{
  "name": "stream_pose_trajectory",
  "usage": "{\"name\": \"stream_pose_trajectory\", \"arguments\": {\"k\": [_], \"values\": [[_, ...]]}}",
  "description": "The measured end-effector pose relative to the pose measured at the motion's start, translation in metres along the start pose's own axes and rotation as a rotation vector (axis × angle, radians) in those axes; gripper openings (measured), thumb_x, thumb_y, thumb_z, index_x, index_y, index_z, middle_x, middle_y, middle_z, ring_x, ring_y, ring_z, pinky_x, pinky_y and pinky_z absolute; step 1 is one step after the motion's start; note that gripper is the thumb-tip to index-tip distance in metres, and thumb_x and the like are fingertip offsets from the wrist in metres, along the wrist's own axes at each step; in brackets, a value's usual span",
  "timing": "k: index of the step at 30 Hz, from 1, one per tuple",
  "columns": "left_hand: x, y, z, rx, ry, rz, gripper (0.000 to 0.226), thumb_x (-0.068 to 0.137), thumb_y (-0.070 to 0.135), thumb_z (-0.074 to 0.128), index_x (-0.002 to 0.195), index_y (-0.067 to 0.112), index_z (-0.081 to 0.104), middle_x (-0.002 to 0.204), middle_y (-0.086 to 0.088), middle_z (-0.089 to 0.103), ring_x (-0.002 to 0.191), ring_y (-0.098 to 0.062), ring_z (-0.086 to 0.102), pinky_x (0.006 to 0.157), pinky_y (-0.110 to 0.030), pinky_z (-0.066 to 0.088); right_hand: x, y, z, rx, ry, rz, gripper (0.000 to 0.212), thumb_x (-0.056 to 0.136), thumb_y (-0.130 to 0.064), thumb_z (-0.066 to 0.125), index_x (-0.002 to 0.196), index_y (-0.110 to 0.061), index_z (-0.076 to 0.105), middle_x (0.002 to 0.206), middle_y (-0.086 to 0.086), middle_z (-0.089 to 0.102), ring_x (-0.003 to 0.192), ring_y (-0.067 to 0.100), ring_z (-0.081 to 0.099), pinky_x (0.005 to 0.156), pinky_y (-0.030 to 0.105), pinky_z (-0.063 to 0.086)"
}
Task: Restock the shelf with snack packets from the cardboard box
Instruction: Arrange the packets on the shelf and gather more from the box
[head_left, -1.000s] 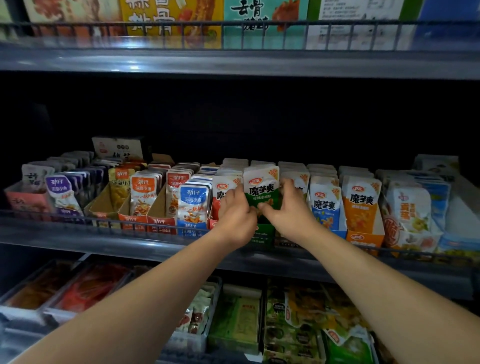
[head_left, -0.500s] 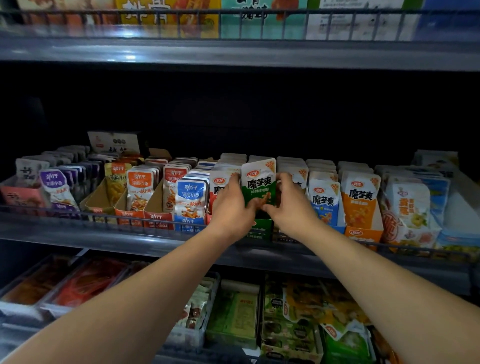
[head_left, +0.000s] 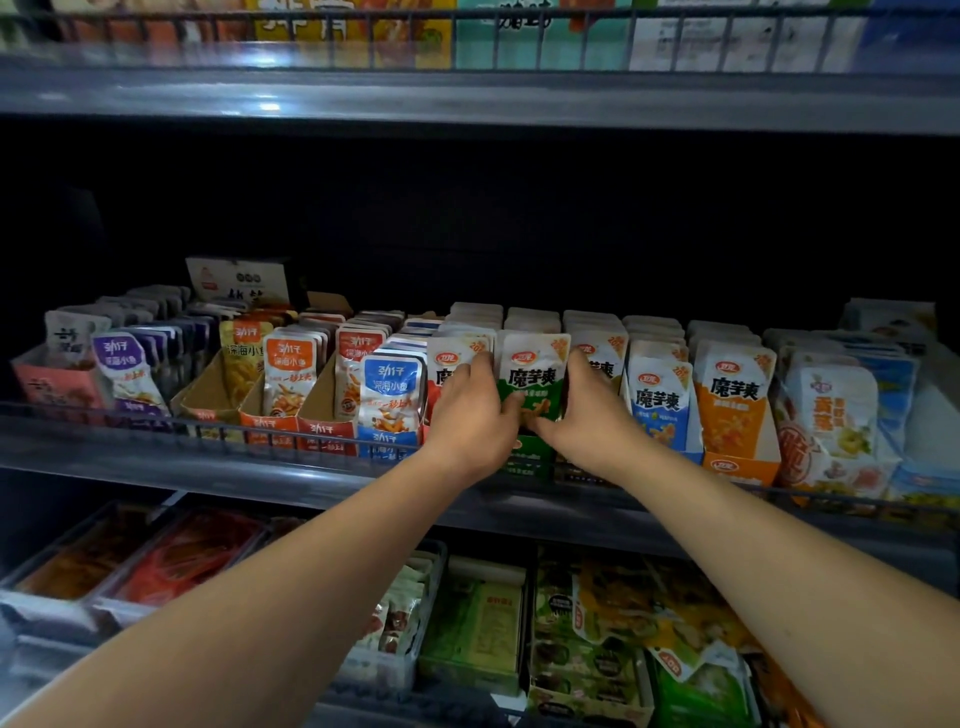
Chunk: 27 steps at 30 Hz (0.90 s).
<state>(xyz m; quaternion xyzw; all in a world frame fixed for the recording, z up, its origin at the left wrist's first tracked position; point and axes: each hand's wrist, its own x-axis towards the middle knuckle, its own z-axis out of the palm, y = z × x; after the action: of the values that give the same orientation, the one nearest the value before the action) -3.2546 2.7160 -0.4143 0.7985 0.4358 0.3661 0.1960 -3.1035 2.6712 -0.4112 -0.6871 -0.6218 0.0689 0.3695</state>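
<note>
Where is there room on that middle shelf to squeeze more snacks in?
Bare cardboard shows at the front of the tray holding the yellow packets, beside the purple packets, and again between the orange packets and blue packets. From the green packet rightward, rows are packed tight.

Inside a shop: a metal shelf (head_left: 208, 462) with a wire front rail (head_left: 78, 410) carries snack packets (head_left: 535, 364) standing in rows in open display cartons (head_left: 324, 434), sorted by colour from 9 to 3 o'clock. Boxed goods (head_left: 353, 31) line the tier at 12 o'clock; clear trays (head_left: 119, 608) of wrapped food fill the tier at 6 o'clock.
</note>
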Motion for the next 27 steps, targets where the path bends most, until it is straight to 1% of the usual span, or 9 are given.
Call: {"name": "stream_pose_trajectory", "arguments": {"k": [3,6,9,12,15,17,19,23,27], "values": [[-0.001,-0.004,-0.001,0.043,0.003,0.006,0.054,0.099,0.020,0.060,0.147,0.011,0.038,0.137,-0.010,0.050,0.131,-0.029,0.045,0.110,-0.045,0.042,-0.001,-0.001,-0.003,0.124,-0.016,-0.030,0.087,0.080,-0.036,0.080,0.149,-0.029,0.027,0.138,-0.003,0.053,0.128,0.019,0.050,0.108,0.040,0.044],[-0.005,-0.004,0.001,0.168,-0.051,0.019,0.069,0.095,0.019,0.063,0.154,0.010,0.028,0.145,-0.014,0.041,0.137,-0.033,0.037,0.113,-0.045,0.036,0.001,0.001,-0.007,0.110,0.010,-0.039,0.080,0.092,-0.043,0.067,0.154,-0.033,0.018,0.153,0.001,0.042,0.138,0.022,0.042,0.113,0.044,0.040],[-0.012,-0.007,0.002,0.162,-0.023,0.046,0.070,0.095,0.028,0.065,0.152,0.011,0.028,0.142,-0.013,0.044,0.133,-0.030,0.040,0.112,-0.044,0.038,0.001,0.002,-0.008,0.031,0.044,-0.056,0.073,0.095,-0.041,0.063,0.153,-0.034,0.020,0.151,0.005,0.043,0.136,0.025,0.045,0.110,0.044,0.043],[-0.021,-0.019,0.003,0.146,0.071,0.087,0.052,0.094,0.031,0.065,0.138,0.013,0.044,0.128,-0.006,0.056,0.122,-0.026,0.050,0.104,-0.044,0.045,0.001,0.001,-0.010,-0.021,0.066,-0.079,0.088,0.089,-0.039,0.071,0.154,-0.037,0.011,0.150,0.006,0.043,0.136,0.026,0.044,0.108,0.039,0.043],[-0.025,-0.027,0.003,0.175,0.101,0.119,0.025,0.095,0.038,0.064,0.110,0.019,0.058,0.103,0.002,0.060,0.100,-0.022,0.056,0.084,-0.039,0.049,0.003,-0.002,-0.011,-0.187,0.015,-0.119,0.105,0.083,-0.041,0.078,0.155,-0.041,0.002,0.151,0.007,0.040,0.138,0.026,0.041,0.106,0.040,0.043],[-0.023,-0.025,0.001,0.167,0.115,0.118,0.024,0.095,0.044,0.064,0.099,0.022,0.056,0.092,0.006,0.057,0.088,-0.017,0.054,0.071,-0.034,0.044,0.007,-0.005,-0.011,-0.233,0.014,-0.122,0.107,0.081,-0.040,0.080,0.156,-0.040,0.003,0.149,0.008,0.043,0.135,0.025,0.044,0.104,0.039,0.045],[-0.021,-0.023,0.002,0.159,0.129,0.091,0.026,0.096,0.047,0.063,0.097,0.022,0.055,0.088,0.007,0.059,0.082,-0.015,0.056,0.066,-0.033,0.045,0.011,-0.007,-0.012,-0.278,0.026,-0.125,0.105,0.080,-0.040,0.081,0.155,-0.036,0.008,0.146,0.009,0.046,0.132,0.025,0.047,0.103,0.040,0.047],[-0.019,-0.025,0.005,0.176,0.142,0.047,0.028,0.094,0.046,0.064,0.102,0.020,0.060,0.091,0.006,0.065,0.083,-0.017,0.062,0.073,-0.040,0.056,0.018,-0.005,-0.015,-0.334,0.042,-0.157,0.092,0.083,-0.051,0.074,0.154,-0.029,0.019,0.148,0.006,0.046,0.138,0.026,0.040,0.107,0.043,0.044],[-0.019,-0.025,0.008,0.258,0.150,0.082,0.030,0.096,0.047,0.058,0.103,0.017,0.061,0.093,0.000,0.066,0.089,-0.022,0.061,0.073,-0.035,0.048,0.023,-0.002,-0.012,-0.426,0.093,-0.208,0.086,0.087,-0.051,0.070,0.154,-0.022,0.024,0.151,0.006,0.043,0.140,0.027,0.035,0.111,0.041,0.038]]}}
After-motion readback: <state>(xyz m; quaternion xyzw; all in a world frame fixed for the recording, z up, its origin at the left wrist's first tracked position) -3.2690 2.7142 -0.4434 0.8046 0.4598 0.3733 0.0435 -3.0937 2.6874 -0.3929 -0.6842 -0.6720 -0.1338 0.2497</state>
